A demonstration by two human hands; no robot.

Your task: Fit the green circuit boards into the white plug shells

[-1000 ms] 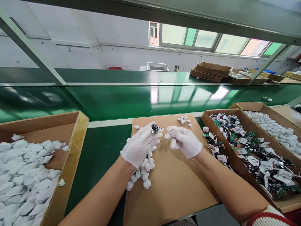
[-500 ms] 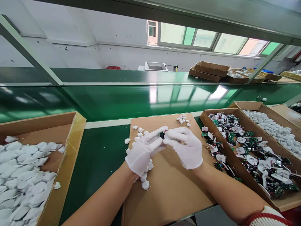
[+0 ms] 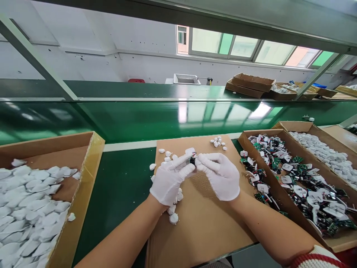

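Both hands wear white gloves and meet above a cardboard sheet [image 3: 206,230]. My left hand [image 3: 170,180] pinches a small circuit board assembly [image 3: 192,160], dark, with thin wires and a white plate [image 3: 190,151] showing above the fingers. My right hand [image 3: 219,175] is closed, its fingertips pressed together against the right side of that assembly. Whatever lies between the right fingertips is hidden. Small white rounded pieces [image 3: 173,218] lie beside and partly behind my left hand. A second little group of white pieces [image 3: 217,141] sits at the sheet's far edge.
At the left stands a cardboard box [image 3: 90,178] of white padded-looking pieces. On the right, another box [image 3: 279,186] holds many circuit boards with wires, and more boards [image 3: 261,187] lie along its near side. Beyond it is a box of white pieces [image 3: 323,149]. A green raised shelf [image 3: 139,89] runs behind.
The white plate of the assembly now shows higher above my left fingers, as the piece has turned slightly. Both hands stay in nearly the same place; the view has shifted a little.
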